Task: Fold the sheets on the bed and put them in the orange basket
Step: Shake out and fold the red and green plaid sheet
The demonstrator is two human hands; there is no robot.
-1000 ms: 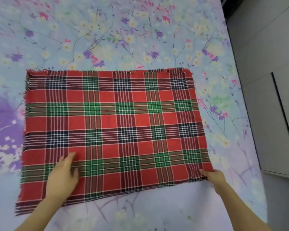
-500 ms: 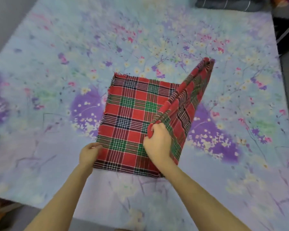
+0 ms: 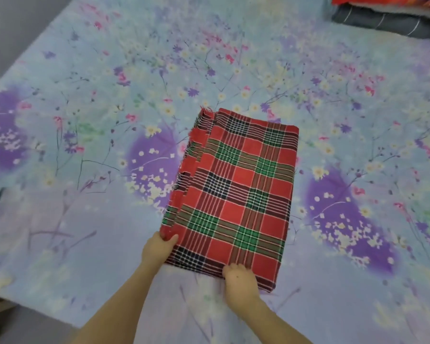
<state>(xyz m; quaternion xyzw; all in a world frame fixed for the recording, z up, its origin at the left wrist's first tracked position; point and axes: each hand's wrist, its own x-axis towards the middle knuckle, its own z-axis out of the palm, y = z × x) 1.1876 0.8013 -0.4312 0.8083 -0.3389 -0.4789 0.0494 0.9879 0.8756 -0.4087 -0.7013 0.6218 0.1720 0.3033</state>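
One bed (image 3: pixel 85 219), floral blue-purple cover; grey floor (image 3: pixel 5 26) left. One folded plaid sheet (image 3: pixel 236 194), flat, near centre. One bedding pile (image 3: pixel 382 18) far right. Two grips: left grip (image 3: pixel 158 249) pinches sheet's near-left corner, right grip (image 3: pixel 238 279) clutches near edge.

No legible txt, labels or nos. anywhere.
Plaid sheet (image 3: pixel 236 194): only woven red/green/black checks, nothing readable on it. Bed cover (image 3: pixel 85 219): printed flowers and twigs, no wording. Folded pile (image 3: pixel 382 18) at top right edge: stripes and red fabric, too blurred to tell any mark.
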